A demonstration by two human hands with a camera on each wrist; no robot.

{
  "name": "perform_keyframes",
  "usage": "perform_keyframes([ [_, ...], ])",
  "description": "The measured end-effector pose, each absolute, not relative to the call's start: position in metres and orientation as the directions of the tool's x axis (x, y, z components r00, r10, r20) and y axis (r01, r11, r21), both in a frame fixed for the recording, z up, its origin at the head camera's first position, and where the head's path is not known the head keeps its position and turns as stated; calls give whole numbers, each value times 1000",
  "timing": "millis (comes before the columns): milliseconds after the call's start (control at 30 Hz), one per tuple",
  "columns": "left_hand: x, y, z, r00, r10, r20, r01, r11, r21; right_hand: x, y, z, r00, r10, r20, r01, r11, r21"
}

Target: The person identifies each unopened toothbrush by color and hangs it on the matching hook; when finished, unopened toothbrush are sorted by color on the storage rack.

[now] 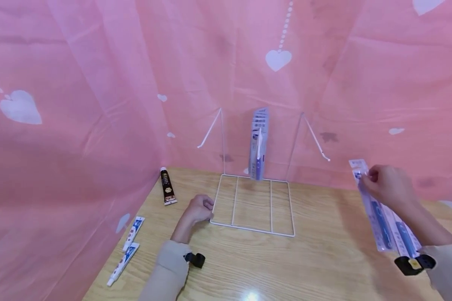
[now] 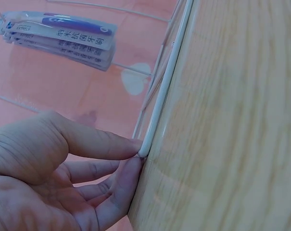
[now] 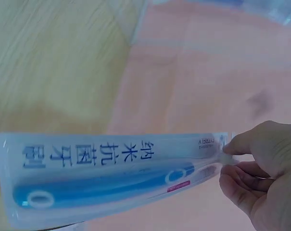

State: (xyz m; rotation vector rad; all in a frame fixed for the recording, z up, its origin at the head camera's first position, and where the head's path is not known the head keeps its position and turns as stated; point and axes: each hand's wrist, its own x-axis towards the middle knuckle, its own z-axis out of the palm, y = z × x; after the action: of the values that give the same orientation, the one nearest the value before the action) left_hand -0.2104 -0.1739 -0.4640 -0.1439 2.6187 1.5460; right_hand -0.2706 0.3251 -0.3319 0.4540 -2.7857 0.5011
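Note:
On the wooden table stands a white wire display rack point(image 1: 252, 229) with arms at the back. My left hand point(image 1: 200, 207) is at its near left side; in the left wrist view thumb and finger pinch the rack's white wire point(image 2: 157, 118). Several packaged toothbrushes point(image 1: 259, 146) with purple handles hang in a row at the rack's middle. To the right of the rack, my right hand point(image 1: 393, 186) pinches packaged toothbrushes point(image 1: 379, 221) by their top end. In the right wrist view the front pack point(image 3: 102, 173) shows a blue handle through clear plastic and overlaps whatever lies behind it.
Left of the rack lie a black tube point(image 1: 167, 186) and two white tubes point(image 1: 122, 264), one just beyond the other. Two bare angled arms, left point(image 1: 209, 128) and right point(image 1: 316, 138), jut from the rack's uprights. A pink curtain point(image 1: 98, 83) with white hearts hangs behind the table point(image 1: 248, 263).

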Motion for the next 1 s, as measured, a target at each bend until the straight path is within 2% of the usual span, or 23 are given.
perform_keyframes([
  [300, -209, -176, -463, -991, -37, -132, -133, 498, 857, -220, 280, -286, -809, -253, 530, -434, 866, -250],
  [567, -208, -174, -463, -991, -28, -129, -126, 486, 865, -182, 254, -264, -630, -274, 727, -562, 806, -184],
  [767, -207, -174, -462, -990, -20, -137, -132, 434, 891, -161, 237, -253, -524, -298, 798, -648, 747, -147],
  [1000, -207, -173, -464, -990, -25, -140, -137, 435, 890, -155, 227, -255, -476, -296, 828, -709, 687, -162],
])
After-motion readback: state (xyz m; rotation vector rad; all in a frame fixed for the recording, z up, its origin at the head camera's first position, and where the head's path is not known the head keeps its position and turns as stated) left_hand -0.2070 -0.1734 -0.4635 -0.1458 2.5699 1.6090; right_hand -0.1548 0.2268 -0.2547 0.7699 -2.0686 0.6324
